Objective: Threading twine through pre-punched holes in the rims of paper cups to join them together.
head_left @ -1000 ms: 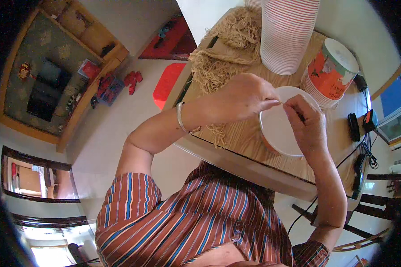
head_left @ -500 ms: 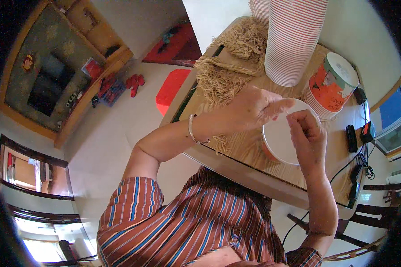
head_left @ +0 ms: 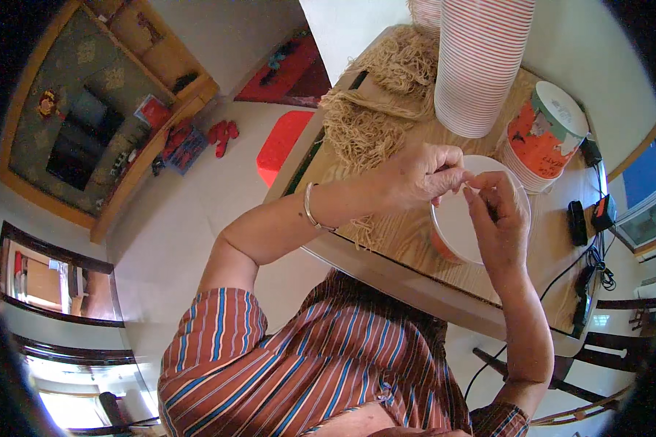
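Over a white-lined paper tub [head_left: 455, 229] with an orange outside, my two hands meet at the fingertips. My left hand [head_left: 430, 175], with a silver bangle on its wrist, is closed in a pinch. Just to its right, my right hand [head_left: 501, 218] also pinches, thumb against bent fingers. Whatever lies between the fingertips is too small to make out. Beyond my left forearm lies a tangled heap of tan cord [head_left: 361, 131], with a few loose strands hanging below that forearm at the table edge.
A tall stack of white-and-red paper tubs [head_left: 481, 65] stands at the back of the wooden table [head_left: 408, 251]. Right of it is an upturned orange tub stack [head_left: 550, 138]. Black adapters and cables [head_left: 594, 251] lie along the right edge. A red stool [head_left: 280, 146] stands left of the table.
My fingertips have come closer together, the left thumb dropping and the right hand shifting slightly up and left. Both remain over the tub.
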### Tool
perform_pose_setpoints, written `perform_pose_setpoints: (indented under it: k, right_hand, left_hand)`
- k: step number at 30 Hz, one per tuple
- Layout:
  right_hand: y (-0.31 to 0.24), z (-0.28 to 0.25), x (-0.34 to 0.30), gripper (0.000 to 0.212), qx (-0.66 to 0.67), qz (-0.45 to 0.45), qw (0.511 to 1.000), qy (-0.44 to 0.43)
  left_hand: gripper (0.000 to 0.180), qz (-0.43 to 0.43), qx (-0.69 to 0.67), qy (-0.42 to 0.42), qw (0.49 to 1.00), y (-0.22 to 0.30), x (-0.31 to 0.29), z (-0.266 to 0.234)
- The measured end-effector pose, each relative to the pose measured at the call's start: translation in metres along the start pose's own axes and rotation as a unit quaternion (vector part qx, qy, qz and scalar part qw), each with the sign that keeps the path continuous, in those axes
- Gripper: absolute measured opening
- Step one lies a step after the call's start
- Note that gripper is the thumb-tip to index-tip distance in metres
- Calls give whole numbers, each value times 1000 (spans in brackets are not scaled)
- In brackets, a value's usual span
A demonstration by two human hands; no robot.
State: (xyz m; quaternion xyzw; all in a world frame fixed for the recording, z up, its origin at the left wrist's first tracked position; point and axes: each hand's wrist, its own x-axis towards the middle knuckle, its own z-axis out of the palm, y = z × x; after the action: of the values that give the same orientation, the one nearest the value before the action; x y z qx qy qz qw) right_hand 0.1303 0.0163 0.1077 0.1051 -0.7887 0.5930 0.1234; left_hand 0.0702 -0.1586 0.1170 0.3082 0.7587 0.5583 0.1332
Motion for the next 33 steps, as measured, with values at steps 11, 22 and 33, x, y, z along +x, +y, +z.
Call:
perform_pose_setpoints:
  k: [11, 22, 33]
  right_hand:
    - [7, -2, 2, 5, -75, -64, 995, -5]
    - [5, -9, 7, 15, -44, 91, 992, -70]
    - [2, -12, 7, 17, -79, 73, 990, -96]
  left_hand:
    - [21, -18, -78, -43, 996, -6, 2, -3]
    - [12, 7, -18, -37, 999, -1, 3, -13]
    - [10, 9, 43, -28, 999, 2, 5, -16]
